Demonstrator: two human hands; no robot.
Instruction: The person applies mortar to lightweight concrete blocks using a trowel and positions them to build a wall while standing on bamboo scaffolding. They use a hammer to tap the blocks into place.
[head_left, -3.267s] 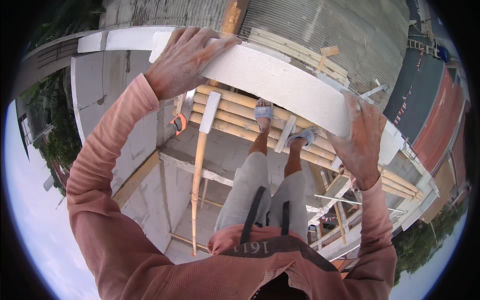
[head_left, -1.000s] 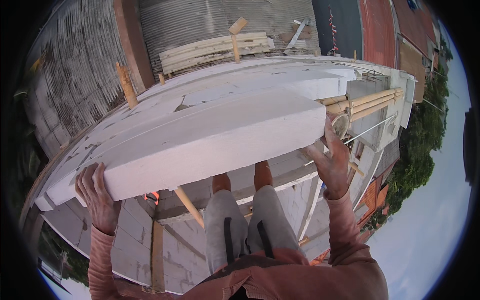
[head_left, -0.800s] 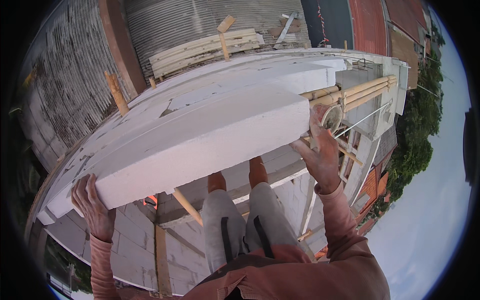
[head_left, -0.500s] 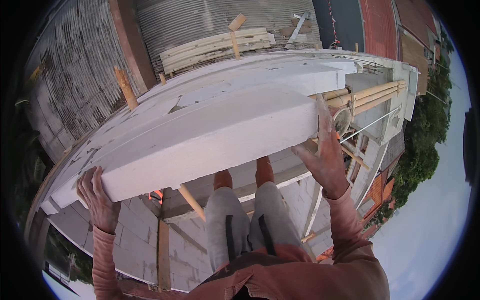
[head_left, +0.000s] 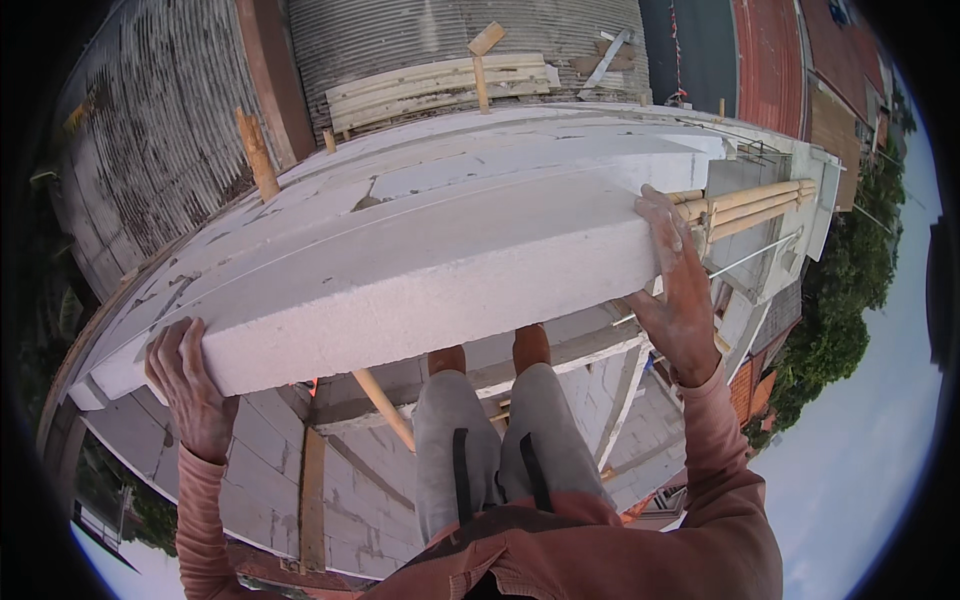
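Note:
A long white aerated concrete block (head_left: 430, 300) spans the view in front of me, lying along a wall (head_left: 300, 205) of similar pale blocks. My left hand (head_left: 190, 385) wraps round its left end, fingers over the top edge. At the right end, my right hand (head_left: 680, 280) presses its palm and fingers against the end face, with the thumb reaching below. Dust whitens the fingers. The block's underside is hidden, so I cannot tell whether it rests fully on the wall.
Bamboo poles (head_left: 750, 210) lie beyond my right hand. A wooden stake (head_left: 257, 155) stands past the wall at left, before corrugated roofing (head_left: 165, 110). Under me are a concrete beam (head_left: 580, 352) and a deep drop between block walls. A slanted pole (head_left: 385, 410) props below.
My right hand has closed in on the block's right end, its fingers now bent over the edge. The block appears slightly shifted to the right and lower; my left hand keeps its grip.

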